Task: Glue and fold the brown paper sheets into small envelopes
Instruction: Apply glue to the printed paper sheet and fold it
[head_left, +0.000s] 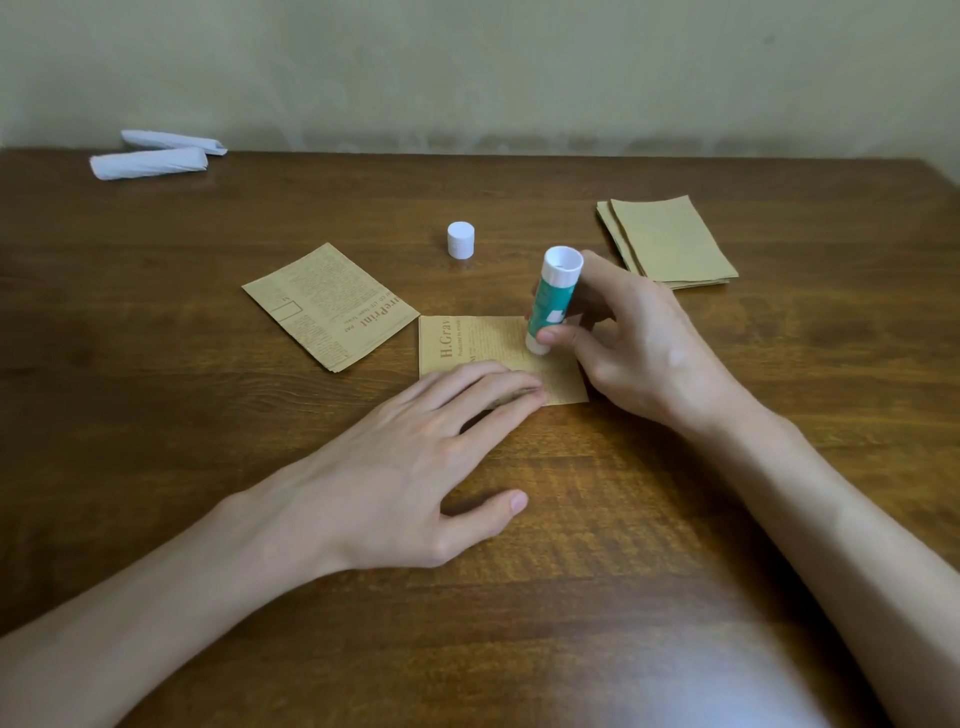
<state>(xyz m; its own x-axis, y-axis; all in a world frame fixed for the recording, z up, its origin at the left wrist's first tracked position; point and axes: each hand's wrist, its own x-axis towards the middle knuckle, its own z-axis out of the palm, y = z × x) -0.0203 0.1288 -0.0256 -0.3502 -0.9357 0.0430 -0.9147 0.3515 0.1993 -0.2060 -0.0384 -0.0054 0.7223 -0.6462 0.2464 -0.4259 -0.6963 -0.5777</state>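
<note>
A printed brown paper sheet (483, 343) lies flat at the table's middle. My left hand (415, 457) presses its near edge with straight fingers. My right hand (634, 338) grips a green and white glue stick (550, 299), its lower end touching the sheet's right part. To the left of it lies a folded printed brown envelope (327, 306). A stack of plain brown sheets (670, 241) sits at the right back.
The glue stick's white cap (461, 239) stands upright behind the sheet. Two white paper rolls (150, 156) lie at the far left near the wall. The wooden table (156, 415) reaches the wall at the back.
</note>
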